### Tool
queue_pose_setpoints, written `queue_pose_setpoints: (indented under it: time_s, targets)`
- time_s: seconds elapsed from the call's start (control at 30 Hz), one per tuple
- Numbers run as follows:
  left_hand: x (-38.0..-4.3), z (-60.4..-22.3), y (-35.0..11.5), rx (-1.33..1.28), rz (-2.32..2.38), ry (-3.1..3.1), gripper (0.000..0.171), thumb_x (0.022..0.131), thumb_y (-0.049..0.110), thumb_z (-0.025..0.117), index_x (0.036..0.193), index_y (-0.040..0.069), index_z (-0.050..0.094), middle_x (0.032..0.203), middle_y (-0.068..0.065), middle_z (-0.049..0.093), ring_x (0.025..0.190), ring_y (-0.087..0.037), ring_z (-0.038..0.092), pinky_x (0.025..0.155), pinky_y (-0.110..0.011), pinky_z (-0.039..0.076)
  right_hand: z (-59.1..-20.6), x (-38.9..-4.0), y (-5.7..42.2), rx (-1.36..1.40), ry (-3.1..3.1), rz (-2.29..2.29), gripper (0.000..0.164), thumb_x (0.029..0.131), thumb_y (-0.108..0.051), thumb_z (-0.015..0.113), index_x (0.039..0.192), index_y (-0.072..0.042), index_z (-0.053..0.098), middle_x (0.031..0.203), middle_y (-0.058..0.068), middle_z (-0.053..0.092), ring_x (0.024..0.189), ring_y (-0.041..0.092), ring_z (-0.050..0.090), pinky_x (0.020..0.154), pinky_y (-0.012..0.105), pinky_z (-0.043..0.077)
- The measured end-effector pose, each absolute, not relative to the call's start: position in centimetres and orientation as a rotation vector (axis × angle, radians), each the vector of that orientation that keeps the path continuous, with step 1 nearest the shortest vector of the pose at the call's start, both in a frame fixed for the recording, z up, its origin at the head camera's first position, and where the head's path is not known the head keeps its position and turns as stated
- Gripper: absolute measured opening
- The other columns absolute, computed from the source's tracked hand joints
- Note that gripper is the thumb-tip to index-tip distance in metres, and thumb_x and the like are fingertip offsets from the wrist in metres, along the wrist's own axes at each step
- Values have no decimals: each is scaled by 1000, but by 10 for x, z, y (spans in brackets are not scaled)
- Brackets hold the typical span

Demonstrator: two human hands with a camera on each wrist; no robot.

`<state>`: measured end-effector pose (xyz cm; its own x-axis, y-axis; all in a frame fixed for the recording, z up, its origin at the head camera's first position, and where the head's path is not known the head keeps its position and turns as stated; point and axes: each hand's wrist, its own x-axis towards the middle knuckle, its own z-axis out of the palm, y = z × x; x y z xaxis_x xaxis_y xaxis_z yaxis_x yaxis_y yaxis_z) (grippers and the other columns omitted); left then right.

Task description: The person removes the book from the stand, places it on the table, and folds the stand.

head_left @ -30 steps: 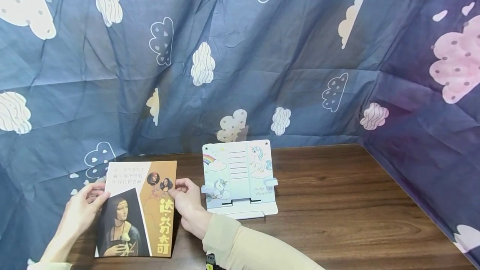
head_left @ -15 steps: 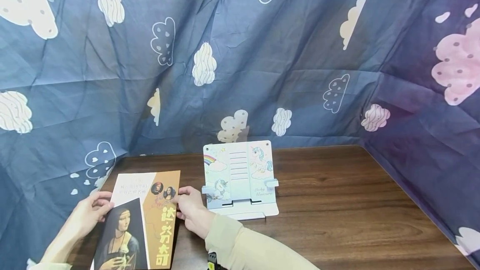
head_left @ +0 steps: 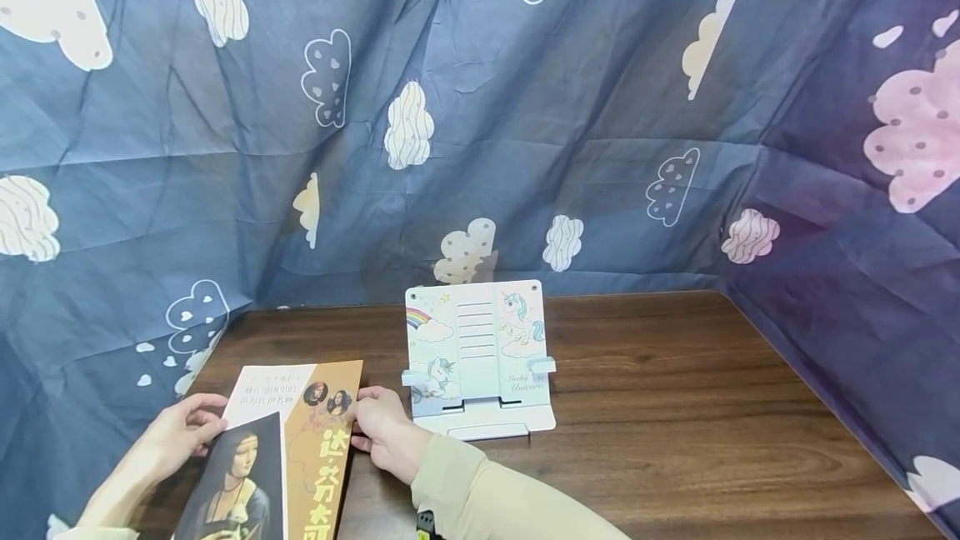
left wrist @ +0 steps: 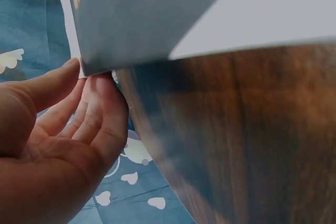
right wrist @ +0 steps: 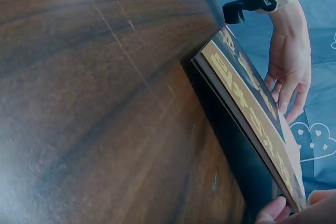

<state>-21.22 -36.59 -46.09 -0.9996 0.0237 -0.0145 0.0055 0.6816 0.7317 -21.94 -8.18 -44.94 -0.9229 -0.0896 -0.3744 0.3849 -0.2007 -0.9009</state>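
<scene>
A book [head_left: 315, 423] with a portrait painting and yellow characters on an orange-and-white cover is at the table's front left. Its left edge is pinched by my left hand [head_left: 176, 436], thumb [left wrist: 63, 80] on one face and fingers behind. My right hand [head_left: 390, 432] grips the opposite edge, fingertips [right wrist: 273, 211] under the side. In the right wrist view the book leans over the table; whether its near edge touches the wood is unclear. The head view cuts off the book's lower end.
A pale unicorn-printed book stand [head_left: 477, 357] with side clips stands upright just right of my right hand. Brown wooden table [head_left: 675, 407] stretches to the right. Dark blue cloud-patterned cloth [head_left: 585, 123] hangs behind and along both sides.
Both hands have brought the book down and toward the front edge, tipping it flatter. Its lower end has left the head view. The book stand stays put.
</scene>
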Motion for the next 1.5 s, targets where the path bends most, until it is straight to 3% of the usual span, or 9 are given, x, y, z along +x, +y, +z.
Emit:
queue_pose_setpoints:
  time_s: [0.3,1.0,1.37,1.5]
  targets:
    - [-207,-463,-367,51,1173,2863,35,92,3,63,119,-13,50,83,-8,66,64,-14,59,56,-29,51,-452,-212,-85,364,1747,-2163,38,75,9,55,111,-3,55,90,10,60,70,19,56,59,27,47]
    - [-202,-463,-367,2,1081,2881,38,90,8,69,117,-12,52,83,-6,64,65,-16,55,54,-29,49,-451,-207,-86,330,1792,-2161,34,74,10,55,107,0,58,82,7,54,70,17,50,60,25,50]
    - [-201,-458,-362,16,1043,2869,34,92,10,68,115,-10,54,86,-8,65,69,-17,57,56,-31,49,-448,-204,-83,253,1839,-2156,40,75,9,55,114,2,58,96,7,54,72,15,48,63,27,49]
    - [-201,-455,-361,34,1021,2863,36,92,12,68,115,-10,54,87,-9,65,70,-19,57,56,-31,48,-444,-204,-80,230,1848,-2141,40,74,8,55,114,1,59,93,6,55,72,15,48,63,28,48]
